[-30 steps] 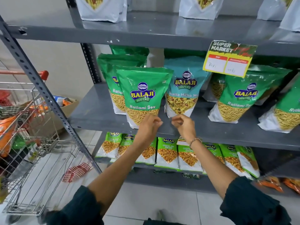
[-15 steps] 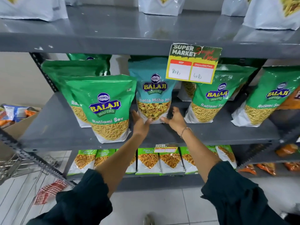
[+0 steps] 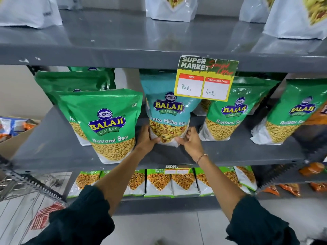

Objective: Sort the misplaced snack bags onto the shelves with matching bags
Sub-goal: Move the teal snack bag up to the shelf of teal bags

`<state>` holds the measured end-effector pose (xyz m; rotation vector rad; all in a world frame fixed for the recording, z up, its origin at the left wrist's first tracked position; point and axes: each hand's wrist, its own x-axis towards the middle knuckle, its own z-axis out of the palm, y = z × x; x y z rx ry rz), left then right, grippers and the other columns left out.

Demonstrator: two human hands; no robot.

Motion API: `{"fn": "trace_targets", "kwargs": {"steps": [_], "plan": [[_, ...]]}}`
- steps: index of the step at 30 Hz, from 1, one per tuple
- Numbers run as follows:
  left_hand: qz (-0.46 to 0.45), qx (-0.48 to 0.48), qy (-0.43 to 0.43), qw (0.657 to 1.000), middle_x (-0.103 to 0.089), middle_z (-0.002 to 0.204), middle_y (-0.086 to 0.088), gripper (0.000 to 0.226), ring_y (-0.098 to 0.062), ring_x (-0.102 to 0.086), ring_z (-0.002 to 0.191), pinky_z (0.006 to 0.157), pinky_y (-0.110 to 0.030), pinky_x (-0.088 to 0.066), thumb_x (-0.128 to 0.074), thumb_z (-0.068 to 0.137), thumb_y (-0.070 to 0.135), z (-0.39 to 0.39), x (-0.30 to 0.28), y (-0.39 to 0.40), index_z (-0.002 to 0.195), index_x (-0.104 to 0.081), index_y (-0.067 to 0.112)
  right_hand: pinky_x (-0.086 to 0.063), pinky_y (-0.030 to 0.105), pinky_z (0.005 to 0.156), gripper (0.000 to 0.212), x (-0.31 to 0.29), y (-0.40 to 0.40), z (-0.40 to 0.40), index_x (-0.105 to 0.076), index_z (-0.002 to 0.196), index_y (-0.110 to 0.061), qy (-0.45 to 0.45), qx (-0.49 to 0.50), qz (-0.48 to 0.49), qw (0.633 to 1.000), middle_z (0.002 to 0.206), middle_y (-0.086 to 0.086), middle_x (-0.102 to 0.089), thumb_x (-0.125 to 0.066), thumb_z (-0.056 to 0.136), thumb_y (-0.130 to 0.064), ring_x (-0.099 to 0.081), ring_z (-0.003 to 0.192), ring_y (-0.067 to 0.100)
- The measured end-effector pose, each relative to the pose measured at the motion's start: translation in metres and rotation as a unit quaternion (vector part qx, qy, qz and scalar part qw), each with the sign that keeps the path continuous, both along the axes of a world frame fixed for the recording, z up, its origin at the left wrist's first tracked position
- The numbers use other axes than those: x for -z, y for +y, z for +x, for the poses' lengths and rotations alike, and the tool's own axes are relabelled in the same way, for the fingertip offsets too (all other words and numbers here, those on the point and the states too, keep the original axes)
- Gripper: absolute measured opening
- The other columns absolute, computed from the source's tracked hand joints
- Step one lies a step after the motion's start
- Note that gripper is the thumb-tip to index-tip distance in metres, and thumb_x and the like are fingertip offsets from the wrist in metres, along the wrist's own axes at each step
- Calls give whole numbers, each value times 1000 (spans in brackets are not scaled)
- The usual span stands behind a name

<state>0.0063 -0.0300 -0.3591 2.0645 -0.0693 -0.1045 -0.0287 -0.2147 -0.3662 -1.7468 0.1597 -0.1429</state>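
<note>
A teal Khatta Mitha Mix bag (image 3: pixel 168 110) stands upright on the middle grey shelf (image 3: pixel 58 147), between green Ratlami Sev bags. My left hand (image 3: pixel 146 140) grips its lower left corner and my right hand (image 3: pixel 190 142) grips its lower right corner. The nearest green Ratlami Sev bag (image 3: pixel 108 124) stands just left of my left hand; another Ratlami Sev bag (image 3: pixel 231 112) stands to the right of my right hand, and a third (image 3: pixel 292 114) further right.
A yellow price tag (image 3: pixel 205 78) hangs from the upper shelf edge, overlapping the teal bag's top. White bags (image 3: pixel 299 16) sit on the top shelf. Small green Chana bags (image 3: pixel 159 183) line the lower shelf. A wire cart (image 3: pixel 21 184) and a cardboard box (image 3: pixel 12 131) stand on the left.
Both hands moved forward from the shelf's front to the teal bag and closed on its bottom corners. The view moved closer and to the right.
</note>
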Motion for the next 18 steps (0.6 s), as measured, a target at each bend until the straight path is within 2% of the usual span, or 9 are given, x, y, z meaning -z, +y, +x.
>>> {"fn": "trace_targets", "kwargs": {"steps": [2,5,7,10,12,15,18], "plan": [[9,16,-3,1000,-47,133,-14,67,-28,-43,125,98,-29,-31,-74,74,15,-5,-2,-3,132,-40,9,-52,17,77,39,1,0,-16,-41,89,-17,-32,18,15,999,95,-2,-60,-72,72,0,-60,93,12],[20,54,4,998,-53,130,-13,65,-28,-48,121,92,-26,-33,-73,75,14,-19,-7,-9,131,-40,7,-53,20,77,41,1,-1,-44,-43,87,-26,-59,54,15,997,93,-5,-61,-72,73,-1,-61,92,11],[28,73,-11,997,-56,129,-13,64,-28,-50,120,92,-28,-36,-74,74,12,-31,-10,-14,129,-42,7,-52,23,82,40,2,-4,-66,-46,94,-25,-72,66,36,995,98,-4,-62,-71,73,-1,-61,96,10],[31,102,-36,994,-60,126,-11,58,-24,-53,118,91,-28,-40,-76,71,7,-55,-14,-21,121,-49,7,-53,22,83,39,4,-8,-101,-46,102,-14,-92,75,77,990,105,2,-62,-69,75,2,-60,101,14],[34,112,-37,992,-61,121,-10,56,-20,-54,113,85,-24,-40,-77,70,7,-75,-17,-23,118,-49,6,-53,21,81,37,5,-11,-124,-46,99,-16,-91,75,87,989,103,4,-62,-68,75,4,-60,101,15],[32,134,-48,989,-60,119,-10,57,-17,-52,109,75,-18,-35,-77,69,4,-105,-21,-24,119,-49,3,-52,25,86,39,3,-15,-154,-47,93,-22,-87,83,65,991,102,3,-63,-70,73,4,-60,102,17],[20,136,-40,990,-53,122,-6,63,-14,-46,111,82,-21,-35,-76,72,9,-135,-28,-18,125,-42,5,-53,22,82,39,-8,-17,-180,-48,93,-23,-91,69,41,993,100,1,-63,-72,72,-1,-61,98,13]]}}
